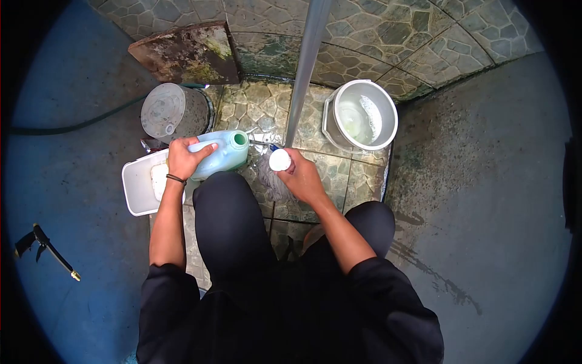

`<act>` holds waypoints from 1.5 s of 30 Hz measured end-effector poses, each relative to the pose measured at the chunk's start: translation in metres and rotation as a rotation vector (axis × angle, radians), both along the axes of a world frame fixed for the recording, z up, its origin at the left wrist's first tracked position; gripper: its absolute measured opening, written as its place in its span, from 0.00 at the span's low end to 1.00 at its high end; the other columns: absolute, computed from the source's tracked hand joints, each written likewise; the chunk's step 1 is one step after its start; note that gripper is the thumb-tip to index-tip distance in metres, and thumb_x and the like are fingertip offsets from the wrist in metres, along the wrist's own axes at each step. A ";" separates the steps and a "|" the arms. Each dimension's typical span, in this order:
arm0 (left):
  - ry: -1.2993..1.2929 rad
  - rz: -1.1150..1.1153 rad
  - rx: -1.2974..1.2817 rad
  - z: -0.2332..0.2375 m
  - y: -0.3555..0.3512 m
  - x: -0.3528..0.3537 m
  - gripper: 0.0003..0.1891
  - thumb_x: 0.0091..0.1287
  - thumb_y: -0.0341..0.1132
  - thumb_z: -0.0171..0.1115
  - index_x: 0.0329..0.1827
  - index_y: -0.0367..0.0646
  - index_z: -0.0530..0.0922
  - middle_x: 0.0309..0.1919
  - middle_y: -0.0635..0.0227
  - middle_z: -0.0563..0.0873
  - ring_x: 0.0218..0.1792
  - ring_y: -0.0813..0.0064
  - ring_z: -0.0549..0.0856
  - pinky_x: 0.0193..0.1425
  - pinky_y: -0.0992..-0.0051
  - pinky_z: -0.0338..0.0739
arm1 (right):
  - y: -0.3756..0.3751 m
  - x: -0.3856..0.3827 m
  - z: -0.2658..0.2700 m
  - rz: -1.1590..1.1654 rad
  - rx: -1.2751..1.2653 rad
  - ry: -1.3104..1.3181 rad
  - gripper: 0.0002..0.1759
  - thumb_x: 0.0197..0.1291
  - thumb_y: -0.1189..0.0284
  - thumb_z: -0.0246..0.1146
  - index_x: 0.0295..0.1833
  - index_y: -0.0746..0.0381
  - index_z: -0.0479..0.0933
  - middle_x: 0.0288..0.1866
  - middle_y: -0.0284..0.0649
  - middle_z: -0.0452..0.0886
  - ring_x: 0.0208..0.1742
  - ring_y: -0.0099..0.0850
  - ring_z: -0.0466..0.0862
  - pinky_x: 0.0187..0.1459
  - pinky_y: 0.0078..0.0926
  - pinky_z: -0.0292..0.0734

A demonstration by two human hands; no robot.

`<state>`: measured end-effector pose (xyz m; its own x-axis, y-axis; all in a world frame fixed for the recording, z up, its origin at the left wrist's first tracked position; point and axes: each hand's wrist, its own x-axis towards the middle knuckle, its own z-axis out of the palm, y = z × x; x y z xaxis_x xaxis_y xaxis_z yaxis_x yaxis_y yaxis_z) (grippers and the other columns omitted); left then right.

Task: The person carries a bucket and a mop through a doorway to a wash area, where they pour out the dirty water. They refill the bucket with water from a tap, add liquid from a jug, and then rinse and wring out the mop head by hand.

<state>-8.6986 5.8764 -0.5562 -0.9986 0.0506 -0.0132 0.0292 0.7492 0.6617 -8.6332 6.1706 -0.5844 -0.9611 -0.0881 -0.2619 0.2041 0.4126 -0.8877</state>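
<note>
My left hand (187, 159) is closed round the handle of a pale blue jug (219, 151), which lies tilted with its uncapped green mouth facing up and right. To the right of that mouth, my right hand (299, 175) holds a white cap (280, 159) between its fingers. A grey mop head or cloth (270, 179) lies on the tiles beneath my right hand, beside a small blue piece. Under my left wrist stands a white rectangular tub (138, 189) with something white in it, partly hidden by my arm.
A white bucket (365, 115) with soapy water stands at the right. At the left are a grey lidded drum (176, 112), a green hose (73, 128) and a spray gun (51, 250). A metal pole (307, 67) rises at the centre; a stained board (188, 53) leans on the wall.
</note>
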 end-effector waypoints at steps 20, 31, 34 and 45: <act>-0.020 -0.358 -0.580 0.113 0.093 -0.015 0.30 0.49 0.59 0.70 0.23 0.32 0.83 0.14 0.50 0.79 0.20 0.53 0.83 0.33 0.63 0.79 | -0.008 0.009 0.002 -0.057 -0.577 0.002 0.23 0.55 0.83 0.64 0.55 0.69 0.63 0.50 0.44 0.78 0.51 0.26 0.80 0.53 0.24 0.76; 0.134 -0.432 -0.688 0.142 0.108 -0.009 0.30 0.48 0.59 0.69 0.23 0.33 0.84 0.16 0.48 0.81 0.22 0.52 0.84 0.34 0.62 0.81 | -0.017 0.005 -0.007 -0.085 -0.844 0.113 0.23 0.54 0.86 0.63 0.52 0.68 0.61 0.48 0.40 0.74 0.50 0.24 0.77 0.51 0.23 0.75; 0.149 -0.475 -0.706 0.152 0.113 -0.007 0.30 0.49 0.59 0.69 0.21 0.33 0.84 0.15 0.48 0.81 0.21 0.52 0.83 0.32 0.62 0.80 | -0.016 -0.001 -0.013 -0.056 -0.793 0.164 0.22 0.54 0.87 0.62 0.52 0.68 0.61 0.48 0.40 0.73 0.49 0.23 0.77 0.50 0.22 0.75; 0.132 -0.457 -0.780 0.171 0.128 -0.003 0.30 0.50 0.59 0.68 0.20 0.34 0.84 0.16 0.48 0.81 0.23 0.51 0.84 0.34 0.62 0.80 | -0.010 0.001 -0.001 -0.027 -0.843 0.158 0.23 0.55 0.87 0.61 0.53 0.68 0.60 0.48 0.40 0.72 0.49 0.22 0.76 0.50 0.21 0.75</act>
<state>-8.7016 6.0042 -0.3853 -0.8794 0.4663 -0.0966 0.4726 0.8794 -0.0574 -8.6324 6.1610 -0.5851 -0.9853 -0.1697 0.0181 0.0522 -0.4010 -0.9146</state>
